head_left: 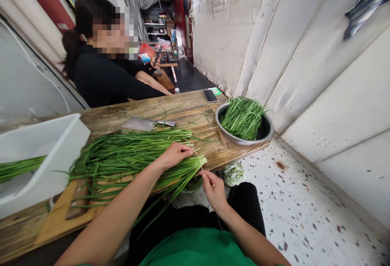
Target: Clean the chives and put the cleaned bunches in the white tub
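A bundle of garlic chives [183, 173] lies at the near edge of the wooden table, its pale cut ends pointing right. My left hand [176, 155] is closed over the bundle near those ends, thumb and forefinger together; its other fingers are partly hidden. Just right of the cut ends, my right hand [214, 188] pinches a thin bamboo skewer [201, 169] that meets the stalks. Whether the skewer passes through them I cannot tell. Behind my left hand, a larger pile of garlic chives [122, 150] spreads over a wooden board [57, 213].
A cleaver [141, 124] lies behind the pile. At the right corner stands a metal bowl [268, 129] of chives, beside loose skewers [224, 140] and a phone [210, 95]. A white bin [61, 144] stands left. A person in black [106, 79] sits across the table.
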Demonstrator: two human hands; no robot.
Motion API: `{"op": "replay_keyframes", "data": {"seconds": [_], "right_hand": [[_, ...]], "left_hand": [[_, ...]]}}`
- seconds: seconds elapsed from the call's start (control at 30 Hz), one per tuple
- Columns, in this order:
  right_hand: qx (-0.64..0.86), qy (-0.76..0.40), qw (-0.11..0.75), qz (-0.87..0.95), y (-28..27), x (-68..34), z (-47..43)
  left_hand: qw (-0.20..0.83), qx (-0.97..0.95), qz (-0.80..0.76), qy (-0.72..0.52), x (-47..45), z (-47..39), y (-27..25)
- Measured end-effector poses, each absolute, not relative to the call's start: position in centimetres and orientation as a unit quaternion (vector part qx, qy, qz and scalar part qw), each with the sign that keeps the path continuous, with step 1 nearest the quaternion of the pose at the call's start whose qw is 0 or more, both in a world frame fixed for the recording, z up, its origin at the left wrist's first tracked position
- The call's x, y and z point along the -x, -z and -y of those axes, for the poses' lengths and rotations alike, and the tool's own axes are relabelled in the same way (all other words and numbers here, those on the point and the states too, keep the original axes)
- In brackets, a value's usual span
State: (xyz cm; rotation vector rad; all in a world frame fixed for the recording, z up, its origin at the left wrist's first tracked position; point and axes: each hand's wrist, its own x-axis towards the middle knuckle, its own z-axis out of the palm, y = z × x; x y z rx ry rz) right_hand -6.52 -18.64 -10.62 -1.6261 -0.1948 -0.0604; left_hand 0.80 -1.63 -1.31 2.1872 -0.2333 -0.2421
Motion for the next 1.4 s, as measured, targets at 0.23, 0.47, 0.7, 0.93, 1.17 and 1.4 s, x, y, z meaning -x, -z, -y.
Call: {"op": "replay_keyframes", "data": {"seconds": [0.23,0.47,0.7,0.93,1.17,1.4], "right_hand": [[0.731,0.030,0.675,0.088,10.8,6.5,18.7],[0.742,0.037,0.661,0.099,10.6,6.6,18.8],[0.745,0.041,0.657,0.103,10.9,6.6,18.8],[0.737,0.031,0.668,0.101,10.9,6.6,18.6],[0.716,0.016,0.690,0.106,10.4,6.6,18.2],[0.715,0.024,0.692,0.095,11.2,6.8,18.2]], "left_hand": [[0.444,-0.886,0.100,0.093,-0.7,1.7,1.4],[0.443,-0.886,0.099,0.093,-0.7,1.8,1.4],[0.443,-0.888,0.090,0.088,-0.6,1.8,1.4],[0.417,-0.897,0.120,0.082,-0.6,1.8,1.5],[0.342,-0.910,0.213,0.092,-0.1,1.7,0.6],[0.271,-0.952,0.140,-0.029,-0.3,1.2,0.1]]}}
